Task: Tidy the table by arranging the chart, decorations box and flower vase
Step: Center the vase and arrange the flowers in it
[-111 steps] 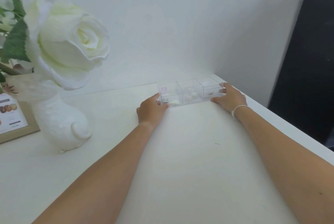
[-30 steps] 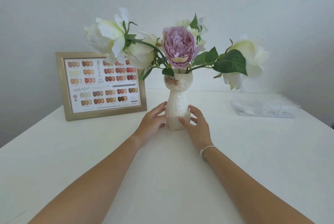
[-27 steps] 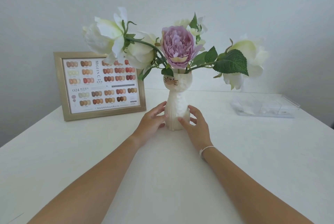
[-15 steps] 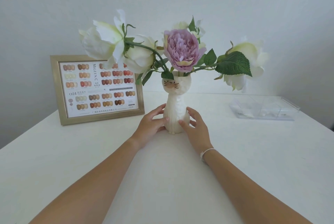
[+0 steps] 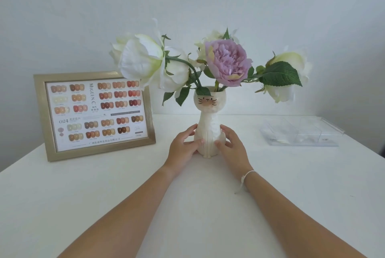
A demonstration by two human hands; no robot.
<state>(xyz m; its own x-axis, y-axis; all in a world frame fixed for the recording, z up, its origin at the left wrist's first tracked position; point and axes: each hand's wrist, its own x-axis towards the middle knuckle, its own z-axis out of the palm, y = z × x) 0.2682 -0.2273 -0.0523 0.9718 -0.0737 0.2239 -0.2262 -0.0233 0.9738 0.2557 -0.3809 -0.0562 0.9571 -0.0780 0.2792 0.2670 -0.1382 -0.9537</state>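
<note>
A white cat-shaped flower vase (image 5: 209, 124) stands upright at the middle of the white table (image 5: 104, 191), holding white roses and a purple peony (image 5: 228, 61). My left hand (image 5: 183, 145) and my right hand (image 5: 229, 144) clasp its lower body from both sides. A gold-framed nail colour chart (image 5: 94, 115) leans upright at the back left. The clear decorations box (image 5: 300, 132) with several compartments lies at the back right near the wall.
A plain white wall runs behind the table. The table's right edge drops off at the far right, and its left edge slants away at the left. A white string bracelet (image 5: 246, 176) is on my right wrist.
Earlier both hands were at the clear box; now they hold the vase. Over the last second the vase turned slightly, and my view drew closer.
</note>
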